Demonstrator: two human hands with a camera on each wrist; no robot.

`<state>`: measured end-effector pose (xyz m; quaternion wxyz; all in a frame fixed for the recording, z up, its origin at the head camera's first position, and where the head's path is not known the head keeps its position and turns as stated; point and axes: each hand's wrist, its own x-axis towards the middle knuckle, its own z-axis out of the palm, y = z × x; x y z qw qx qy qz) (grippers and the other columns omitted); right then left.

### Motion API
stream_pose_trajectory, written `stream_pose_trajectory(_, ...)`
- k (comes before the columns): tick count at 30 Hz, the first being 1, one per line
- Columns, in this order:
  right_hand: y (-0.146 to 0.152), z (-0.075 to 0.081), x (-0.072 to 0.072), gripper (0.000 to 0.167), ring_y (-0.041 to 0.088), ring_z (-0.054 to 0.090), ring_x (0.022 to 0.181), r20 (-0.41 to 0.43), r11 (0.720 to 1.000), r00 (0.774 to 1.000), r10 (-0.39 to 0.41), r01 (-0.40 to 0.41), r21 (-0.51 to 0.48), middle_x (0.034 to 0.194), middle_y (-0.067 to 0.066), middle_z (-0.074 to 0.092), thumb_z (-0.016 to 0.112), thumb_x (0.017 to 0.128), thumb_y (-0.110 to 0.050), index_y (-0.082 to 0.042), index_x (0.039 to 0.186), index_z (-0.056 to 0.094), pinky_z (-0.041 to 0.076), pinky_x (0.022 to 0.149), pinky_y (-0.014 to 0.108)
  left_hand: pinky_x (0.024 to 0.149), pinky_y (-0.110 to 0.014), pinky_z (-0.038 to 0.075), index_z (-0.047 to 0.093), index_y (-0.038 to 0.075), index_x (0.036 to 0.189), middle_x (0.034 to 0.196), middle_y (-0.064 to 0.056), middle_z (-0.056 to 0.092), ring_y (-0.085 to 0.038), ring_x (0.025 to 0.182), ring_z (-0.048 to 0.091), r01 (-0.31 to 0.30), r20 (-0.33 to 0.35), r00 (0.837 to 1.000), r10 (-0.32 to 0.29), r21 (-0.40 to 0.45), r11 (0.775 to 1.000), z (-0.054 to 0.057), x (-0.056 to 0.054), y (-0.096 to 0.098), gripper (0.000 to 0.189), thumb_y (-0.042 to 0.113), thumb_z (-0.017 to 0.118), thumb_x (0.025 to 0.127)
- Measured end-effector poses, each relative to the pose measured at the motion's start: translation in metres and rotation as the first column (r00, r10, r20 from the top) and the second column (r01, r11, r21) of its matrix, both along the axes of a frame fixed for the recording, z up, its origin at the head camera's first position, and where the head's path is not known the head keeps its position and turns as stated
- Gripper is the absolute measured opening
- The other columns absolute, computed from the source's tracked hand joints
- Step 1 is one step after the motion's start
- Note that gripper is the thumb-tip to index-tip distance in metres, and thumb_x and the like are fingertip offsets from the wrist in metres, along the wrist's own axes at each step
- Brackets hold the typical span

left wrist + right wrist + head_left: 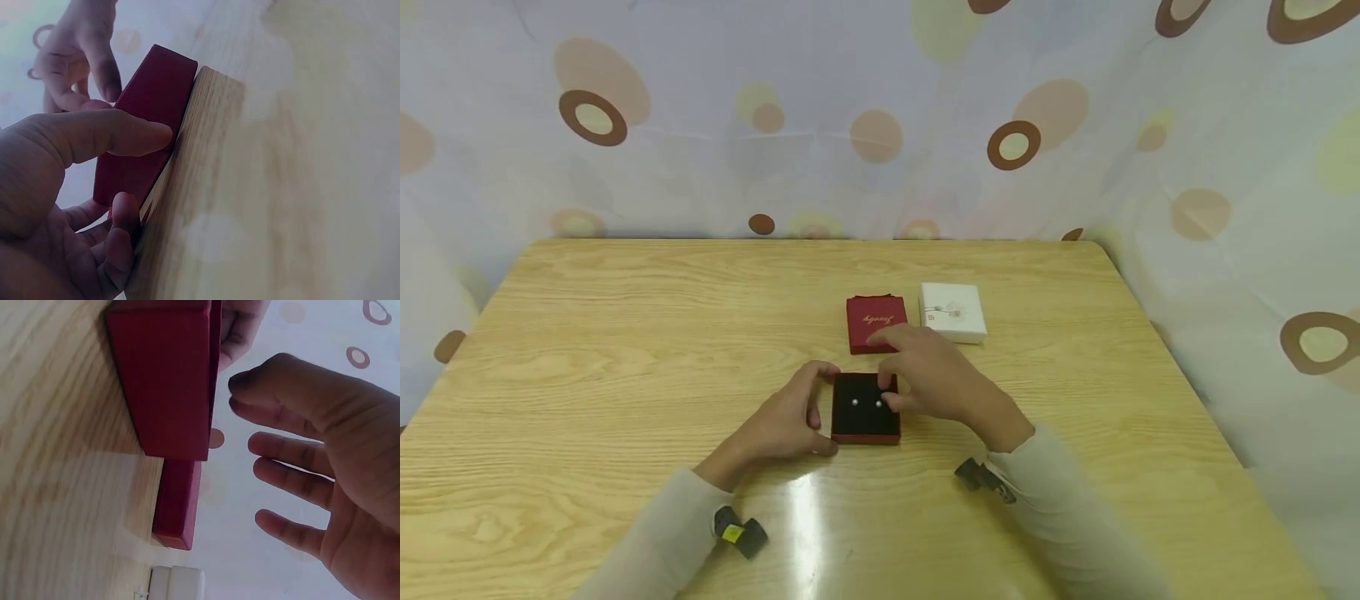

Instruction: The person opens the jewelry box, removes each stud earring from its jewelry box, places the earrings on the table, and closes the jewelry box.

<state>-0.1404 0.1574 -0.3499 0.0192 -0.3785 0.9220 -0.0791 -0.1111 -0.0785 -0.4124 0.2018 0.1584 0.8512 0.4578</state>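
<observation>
A red jewelry box (866,438) stands without a cover on the table, lined with a black pad. Two small pearl-like stud earrings (854,402) sit side by side in the pad. My left hand (788,412) holds the box's left side, thumb at the front corner and fingers at the back; in the left wrist view the thumb (134,134) lies along the red wall. Over the box's right half hovers my right hand (934,372), its thumb and index fingertips close together by the right earring. In the right wrist view those fingertips are apart from the box, with nothing visible between them.
Behind the box lies a red lid (868,314) with gold lettering, partly covered by the right hand's fingers. A white box (952,312) with a flower print stands to its right. The wooden table (625,350) ends at a patterned cloth (820,108).
</observation>
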Motion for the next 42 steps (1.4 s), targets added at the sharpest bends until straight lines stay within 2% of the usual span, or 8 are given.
stream_pose_trajectory(11, -0.006, -0.012, 0.01, 0.009, 0.026, 0.056, 0.127, -0.036, 1.0, 0.999, 0.003, -0.002, 0.029, 0.134, 0.006, 0.061, 0.081, 0.081, -0.026, -0.021, 0.078, 0.075, 0.048, 0.103, 0.049, 0.06, -0.026, 0.042, 0.038, 0.013, 0.143, 0.077, -0.006, 0.054, -0.015, 0.068, 0.05, 0.005, -0.002, 1.0, -0.005, -0.004, 1.0, 0.0, 0.0, -0.001, 0.091, 0.003, 0.087, 0.067)
stream_pose_trajectory(30, -0.012, -0.017, 0.01, 0.007, 0.024, 0.055, 0.129, -0.002, 0.995, 0.999, -0.034, 0.034, 0.089, 0.136, 0.004, 0.061, 0.08, 0.082, -0.027, -0.021, 0.083, 0.077, 0.045, 0.105, 0.052, 0.059, -0.026, 0.042, 0.037, 0.012, 0.143, 0.075, -0.006, 0.052, -0.015, 0.068, 0.049, 0.012, 0.002, 1.0, -0.012, 0.004, 1.0, -0.001, -0.001, -0.001, 0.091, 0.003, 0.087, 0.067)
stream_pose_trajectory(42, -0.01, -0.018, 0.008, 0.005, 0.024, 0.057, 0.126, -0.012, 0.996, 1.0, -0.014, 0.015, 0.084, 0.133, 0.003, 0.062, 0.079, 0.082, -0.026, -0.021, 0.082, 0.077, 0.045, 0.106, 0.05, 0.06, -0.026, 0.041, 0.038, 0.013, 0.143, 0.076, -0.006, 0.053, -0.015, 0.069, 0.049, 0.008, 0.005, 1.0, -0.008, -0.007, 1.0, 0.0, -0.001, -0.001, 0.091, 0.004, 0.087, 0.067)
